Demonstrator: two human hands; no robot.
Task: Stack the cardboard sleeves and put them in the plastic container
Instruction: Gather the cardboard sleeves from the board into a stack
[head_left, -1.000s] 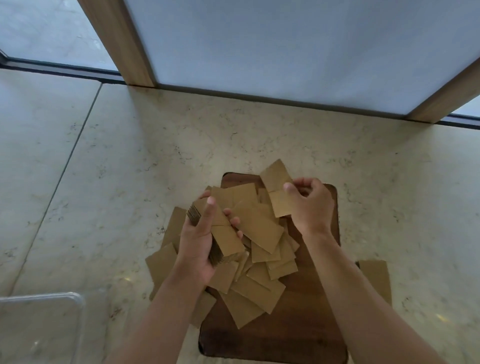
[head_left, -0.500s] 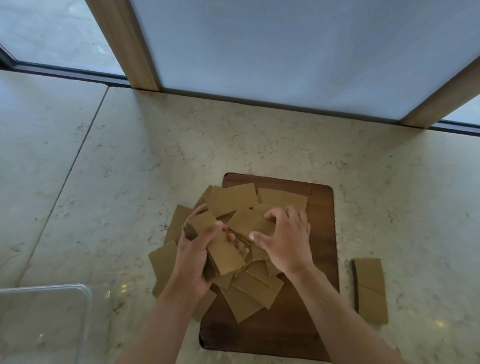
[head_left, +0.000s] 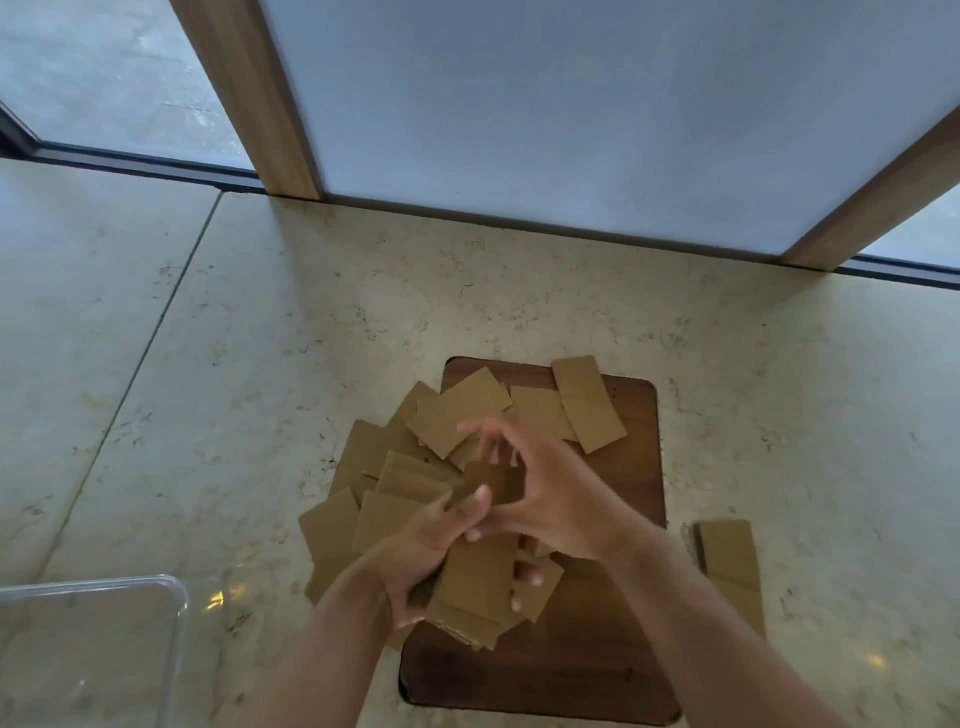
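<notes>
- Left hand (head_left: 415, 561) clamped on stack of cardboard sleeves (head_left: 475, 587), held above wooden board (head_left: 613, 639).
- Right hand (head_left: 550, 493) curled at stack's far end, blurred; grip: cannot tell.
- Loose sleeves (head_left: 457, 410) scattered over board & marble desk (head_left: 260, 364).
- Two sleeves (head_left: 730, 566) apart, right of board.
- Clear plastic container (head_left: 176, 597) at bottom-left, near the pile.

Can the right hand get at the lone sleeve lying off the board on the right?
Probably yes. That lone sleeve lies flat on the counter, nothing on or around it, beside the right forearm. But the right hand is busy at the stack the left hand grips; it would have to let go first.
</notes>
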